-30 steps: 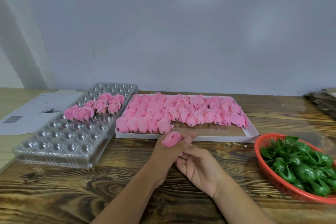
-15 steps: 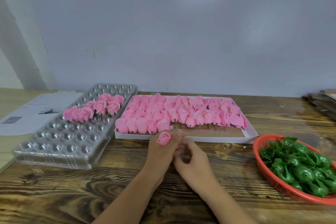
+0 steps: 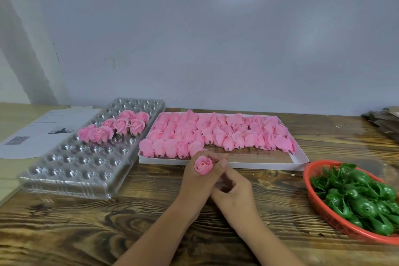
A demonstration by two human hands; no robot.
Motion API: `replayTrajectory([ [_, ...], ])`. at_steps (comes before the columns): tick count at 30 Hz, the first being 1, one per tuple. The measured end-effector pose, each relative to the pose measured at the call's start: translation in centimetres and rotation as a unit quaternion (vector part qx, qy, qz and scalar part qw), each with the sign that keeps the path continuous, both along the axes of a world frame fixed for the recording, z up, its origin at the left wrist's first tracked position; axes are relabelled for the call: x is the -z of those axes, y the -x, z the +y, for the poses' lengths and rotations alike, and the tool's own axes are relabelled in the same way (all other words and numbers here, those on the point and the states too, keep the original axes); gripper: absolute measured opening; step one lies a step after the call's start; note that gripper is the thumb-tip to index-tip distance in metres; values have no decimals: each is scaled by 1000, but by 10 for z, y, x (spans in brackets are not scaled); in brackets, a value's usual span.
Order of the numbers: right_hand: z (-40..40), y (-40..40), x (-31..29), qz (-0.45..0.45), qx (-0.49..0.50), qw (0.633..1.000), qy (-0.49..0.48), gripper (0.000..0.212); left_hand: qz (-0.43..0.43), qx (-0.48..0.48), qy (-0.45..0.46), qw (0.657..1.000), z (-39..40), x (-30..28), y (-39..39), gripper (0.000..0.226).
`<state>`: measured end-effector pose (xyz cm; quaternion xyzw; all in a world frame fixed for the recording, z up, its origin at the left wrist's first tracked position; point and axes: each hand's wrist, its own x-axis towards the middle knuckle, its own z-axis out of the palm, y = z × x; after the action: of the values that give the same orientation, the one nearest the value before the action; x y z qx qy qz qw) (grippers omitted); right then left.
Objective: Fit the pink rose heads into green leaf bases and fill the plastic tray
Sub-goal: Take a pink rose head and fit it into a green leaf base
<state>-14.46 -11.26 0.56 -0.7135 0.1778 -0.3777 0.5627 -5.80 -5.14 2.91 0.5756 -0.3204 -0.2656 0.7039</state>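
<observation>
Wooden table (image 3: pixel 64 233), seen from the person's head, with a pale wall along its far edge. Left hand (image 3: pixel 195 181): fingers curled round one pink rose head (image 3: pixel 203 165), bloom facing up, held above the table's middle just in front of the white box. Right hand (image 3: pixel 234 192): fingers curled in against the left hand, touching it; whether it holds anything cannot be told. White box (image 3: pixel 299 158): shallow, set toward the far edge at centre, packed with loose rose heads (image 3: pixel 216 134) except for a bare strip along its near right side. Plastic tray (image 3: pixel 71 170): clear, many cups, lying at an angle toward the left edge, its right side just beside the box; finished roses (image 3: pixel 114 127) cluster in its far half, the near cups unfilled. Red basket (image 3: pixel 323 214): at the right edge, cut off by the frame, heaped with green leaf bases (image 3: pixel 362 201). Printed paper (image 3: pixel 43 129): far-left corner, partly under the tray. Bare wood runs along the near edge, left of and between the forearms.
</observation>
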Motion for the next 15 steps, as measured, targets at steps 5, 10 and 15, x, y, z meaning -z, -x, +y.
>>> replayTrajectory([
  [5,-2,-1,0,-13,-33,999,-4,39,-6,24,-1,1000,1,0,-2,14],
  [10,-9,4,-9,-19,-143,988,-53,35,-21,34,-11,999,5,-2,-8,19],
  [15,-14,10,-12,51,-194,972,-122,33,-46,83,-29,995,10,-6,-10,28],
])
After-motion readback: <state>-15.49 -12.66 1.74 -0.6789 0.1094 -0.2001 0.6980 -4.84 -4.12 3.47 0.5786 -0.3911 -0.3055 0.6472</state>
